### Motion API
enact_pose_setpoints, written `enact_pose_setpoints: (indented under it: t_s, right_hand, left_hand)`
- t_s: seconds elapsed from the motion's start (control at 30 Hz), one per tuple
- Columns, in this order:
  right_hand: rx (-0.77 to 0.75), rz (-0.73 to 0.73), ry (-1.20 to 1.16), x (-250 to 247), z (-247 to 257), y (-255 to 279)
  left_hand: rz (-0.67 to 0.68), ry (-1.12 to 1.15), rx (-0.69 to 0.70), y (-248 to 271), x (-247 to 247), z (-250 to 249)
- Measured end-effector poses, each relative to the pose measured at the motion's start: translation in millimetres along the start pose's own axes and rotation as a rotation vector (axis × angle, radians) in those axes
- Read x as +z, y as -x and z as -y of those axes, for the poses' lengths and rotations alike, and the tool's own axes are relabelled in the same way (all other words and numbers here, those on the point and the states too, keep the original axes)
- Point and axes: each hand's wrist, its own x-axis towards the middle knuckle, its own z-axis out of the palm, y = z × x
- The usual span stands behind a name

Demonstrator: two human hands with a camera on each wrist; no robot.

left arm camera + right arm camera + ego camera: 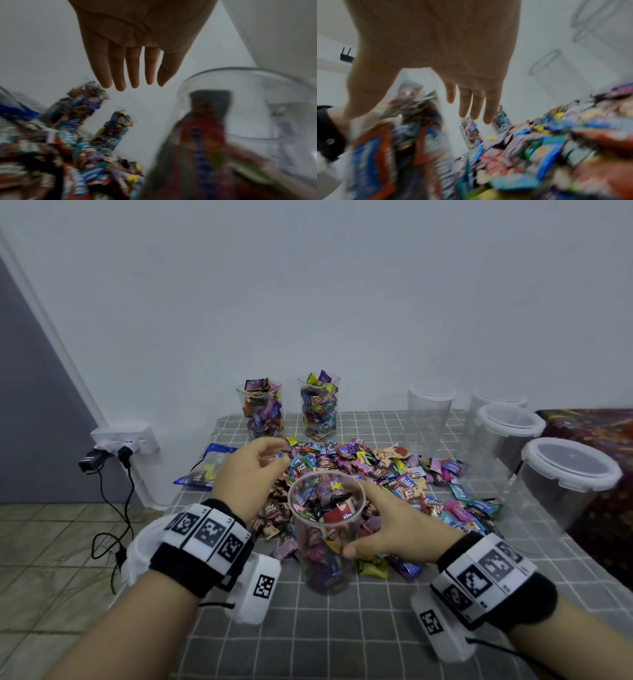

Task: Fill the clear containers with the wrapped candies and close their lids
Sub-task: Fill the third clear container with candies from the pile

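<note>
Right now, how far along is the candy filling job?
Two back containers look full but lidless. The near container, beside the right hand, is almost full; the left hand is open over the candy pile. The lidded containers are empty.

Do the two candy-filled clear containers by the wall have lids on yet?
No. Both candy-filled clear containers stand open-topped, wrappers poking above their rims.
</note>
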Motion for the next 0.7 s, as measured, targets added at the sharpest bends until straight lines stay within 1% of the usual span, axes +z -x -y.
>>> enact_pose_setpoints:
  t_s: [0.07, 0.13, 0.23, 0.37, 0.47, 0.6, 0.7]
  right_hand:
    - [0.073, 0.058, 0.235, -10, -11, -2]
    - [0.188, 0.052, 0.383, -21, -22, -4]
    - [0.298, -0.008, 0.485, -34, -38, -8]
    - [0.419, 0.051, 0.581, -38, -49, -15]
    - [0.439, 0.094, 0.618, -35, -48, -19]
    - [0.426, 0.123, 0.673, -29, -49, -25]
    - [0.415, 0.141, 0.716, -25, -51, -29]
  left_hand:
    - [0.043, -0.158, -0.069, -8, -1, 15]
    - [0.129, -0.303, -0.130, -13, 0, 28]
    - [0.265, -0.468, -0.200, -20, 8, 43]
    - [0.466, -0.620, -0.261, -32, 21, 58]
    - [0.594, -0.729, -0.247, -40, 31, 69]
    - [0.663, -0.768, -0.259, -52, 46, 92]
    - [0.674, -0.752, -0.194, -39, 42, 70]
